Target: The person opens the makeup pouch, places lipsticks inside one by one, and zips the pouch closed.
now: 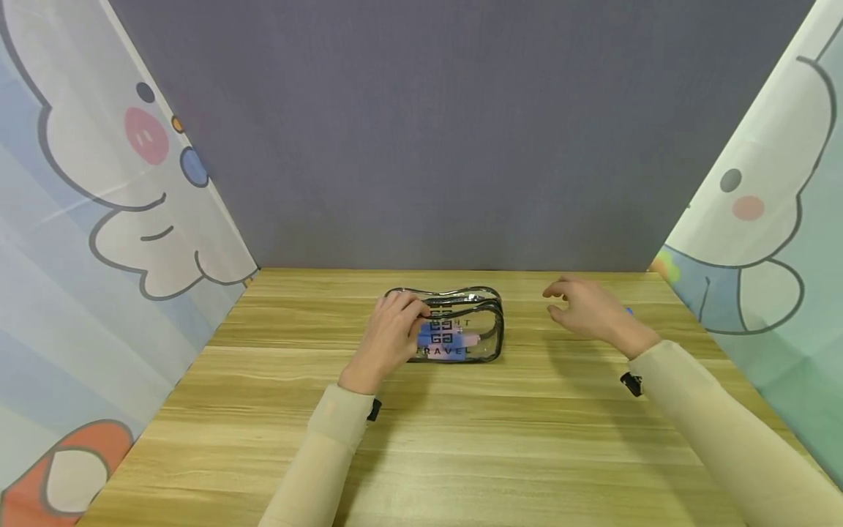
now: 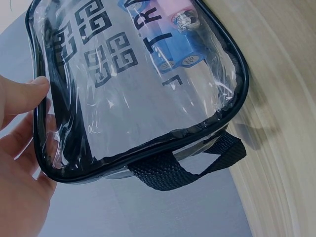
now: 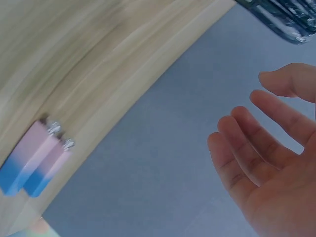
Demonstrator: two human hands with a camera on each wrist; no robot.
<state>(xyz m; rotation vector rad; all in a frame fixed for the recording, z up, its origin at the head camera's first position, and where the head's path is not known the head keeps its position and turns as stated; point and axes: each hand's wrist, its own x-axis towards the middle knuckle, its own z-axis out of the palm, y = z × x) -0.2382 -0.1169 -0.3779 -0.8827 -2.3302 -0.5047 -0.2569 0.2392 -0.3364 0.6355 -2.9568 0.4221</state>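
A clear zip pouch (image 1: 470, 329) with black trim and printed lettering stands on the table. My left hand (image 1: 393, 329) grips its upper left edge. In the left wrist view the thumb lies on the front of the rim, with the fingers behind it. Through the clear wall show pink-and-blue pieces (image 2: 180, 49), partly covered by the print. My right hand (image 1: 586, 309) hovers to the right of the pouch, fingers loosely bent and holding nothing. Two pink-to-blue blocks (image 3: 32, 155) with shiny clear ends lie side by side on the table; the head view shows only a blue bit beyond the right wrist.
The wood-grain table (image 1: 461, 446) ends at a grey upright panel (image 1: 448, 132) behind the pouch. Cartoon-printed curtains (image 1: 66, 307) hang at both sides. A black strap handle (image 2: 163, 173) sticks out from one end of the pouch.
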